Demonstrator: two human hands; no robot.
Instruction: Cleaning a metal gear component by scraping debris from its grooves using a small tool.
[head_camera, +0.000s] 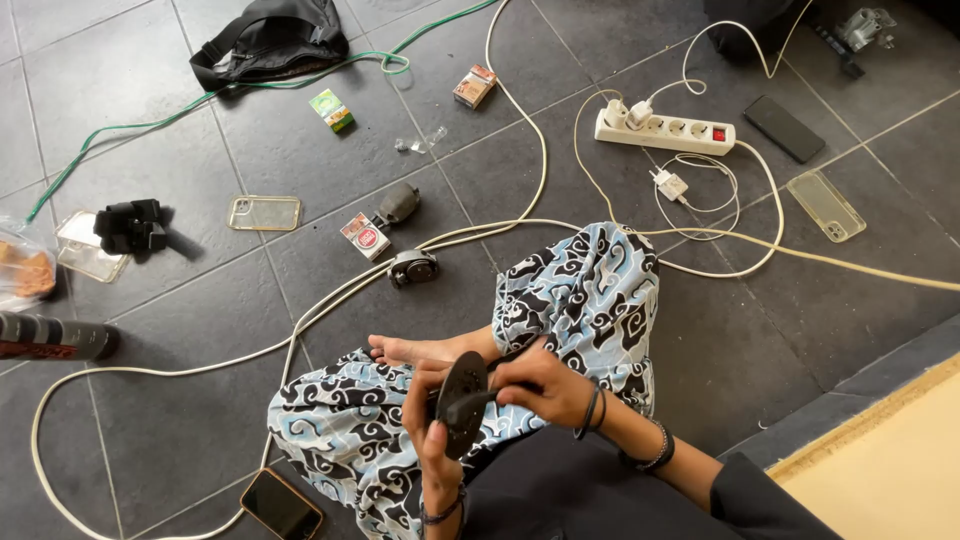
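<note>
Both hands work over the lap: left hand (428, 425) fingers clamp the upright black disc (460, 400), right hand (545, 388) fingers pinch a dark tool (470, 404) lying crosswise against its face.

The disc (461, 400) looks like matt black plastic. The trousers (575, 300) are soft printed cloth. The floor tiles (180, 420) are dark grey, matt and slightly rough. The power strip (665, 131) is glossy white plastic.
</note>
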